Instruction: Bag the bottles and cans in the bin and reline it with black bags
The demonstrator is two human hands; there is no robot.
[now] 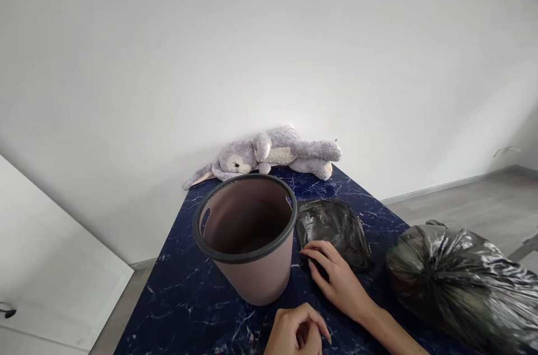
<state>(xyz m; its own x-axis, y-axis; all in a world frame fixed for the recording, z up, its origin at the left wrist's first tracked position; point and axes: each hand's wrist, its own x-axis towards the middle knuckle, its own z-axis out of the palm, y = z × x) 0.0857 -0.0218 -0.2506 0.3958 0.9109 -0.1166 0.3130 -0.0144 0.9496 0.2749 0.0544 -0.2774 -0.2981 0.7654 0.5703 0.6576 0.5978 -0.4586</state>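
Observation:
A brownish-pink plastic bin (264,276) with a dark grey rim stands upright on the blue marbled table. It has cut-out handles, and no liner shows inside. Just right of it lies a flat, folded black garbage bag (336,232). My right hand (332,276) is over the near left edge of that bag, fingers apart and slightly bent; whether the fingertips press on it I cannot tell. Close to the table's front, my left hand (294,331) is loosely curled, thumb near the index finger, with nothing visible in it.
A stuffed, knotted black garbage bag (462,282) sits at the right. Along the wall at the table's far end lies a grey plush bunny (269,150) on its side. A white door or panel (54,265) is at left. The table (180,293) has drop-off edges on both sides.

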